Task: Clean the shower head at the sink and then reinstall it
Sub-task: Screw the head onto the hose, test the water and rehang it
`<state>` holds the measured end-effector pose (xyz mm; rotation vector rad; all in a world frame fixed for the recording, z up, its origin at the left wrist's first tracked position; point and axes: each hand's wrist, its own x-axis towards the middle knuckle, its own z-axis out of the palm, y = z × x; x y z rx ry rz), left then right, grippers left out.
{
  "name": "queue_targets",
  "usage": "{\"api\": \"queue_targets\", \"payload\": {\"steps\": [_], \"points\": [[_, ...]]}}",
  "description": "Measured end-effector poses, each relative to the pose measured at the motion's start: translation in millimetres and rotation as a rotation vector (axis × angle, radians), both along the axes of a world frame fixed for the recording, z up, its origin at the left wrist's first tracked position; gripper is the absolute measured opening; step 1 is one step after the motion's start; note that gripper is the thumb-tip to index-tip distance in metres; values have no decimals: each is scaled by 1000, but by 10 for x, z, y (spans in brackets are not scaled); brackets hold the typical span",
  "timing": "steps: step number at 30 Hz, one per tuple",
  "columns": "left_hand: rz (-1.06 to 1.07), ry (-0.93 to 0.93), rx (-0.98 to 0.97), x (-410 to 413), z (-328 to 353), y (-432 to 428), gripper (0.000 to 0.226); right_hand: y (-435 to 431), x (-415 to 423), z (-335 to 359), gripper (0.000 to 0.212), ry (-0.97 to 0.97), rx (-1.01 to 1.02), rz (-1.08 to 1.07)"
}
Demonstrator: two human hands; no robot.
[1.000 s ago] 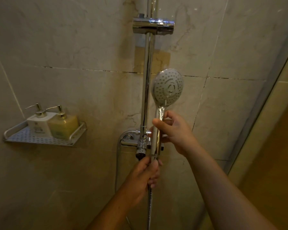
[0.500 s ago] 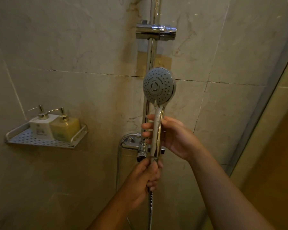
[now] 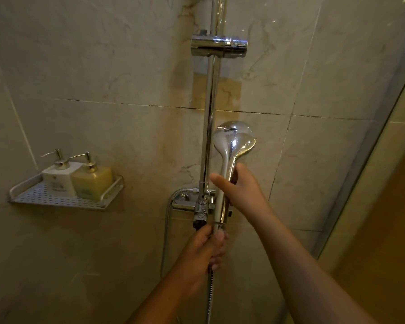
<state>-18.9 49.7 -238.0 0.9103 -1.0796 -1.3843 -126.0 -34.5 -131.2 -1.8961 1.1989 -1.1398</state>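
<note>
Shower head twisted round, still on its hose

The left hand (image 3: pixel 205 247) clamps the hose nut; the right hand (image 3: pixel 240 187) grips the handle, having spun the shower head (image 3: pixel 234 142) from face-on to chrome back beside the rail (image 3: pixel 209 127): likely unscrewing or threading.

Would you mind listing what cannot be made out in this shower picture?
- Head view: the shower head shows its chrome back; its nozzle face is turned away.
- The joint between handle and hose is covered by the left hand.
- The right hand hides the mid-handle.
- The bottle labels are too small and dim to read.
- The rail is cut off by the top edge.
</note>
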Motion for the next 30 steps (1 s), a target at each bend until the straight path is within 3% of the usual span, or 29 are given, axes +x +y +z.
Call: {"api": "queue_targets", "payload": {"steps": [3, 6, 9, 13, 16, 18, 20, 22, 26, 28, 30], "points": [[-12, 34, -3, 33, -2, -13, 29, -6, -55, -19, 28, -238, 160, 209], [-66, 104, -23, 59, -4, -18, 33, -50, -157, -6, 40, -520, 445, 497], [-124, 181, -40, 54, -8, -21, 39, -85, -243, -8, 39, -619, 530, 691], [-113, 180, -35, 47, -9, -26, 38, -103, -230, -27, 37, -534, 439, 607], [-70, 143, -15, 49, -13, -25, 33, -111, -202, 4, 23, -397, 329, 473], [-54, 111, -13, 44, -7, -19, 32, -113, -169, 22, 26, -335, 294, 396], [-37, 76, -6, 35, 0, -15, 31, -116, -136, 22, 43, -278, 237, 335], [-25, 59, 2, 24, 14, -12, 32, -98, -93, 39, 49, -152, 139, 263], [-15, 52, 22, 11, 57, 2, 30, -40, -26, 58, 33, 142, -110, 85], [-17, 89, 21, 19, 71, 2, 32, -43, -27, 38, 34, 56, -67, 200], [-33, 123, 6, 36, 71, -4, 34, -61, -52, 54, 37, -178, 153, 336]]}}
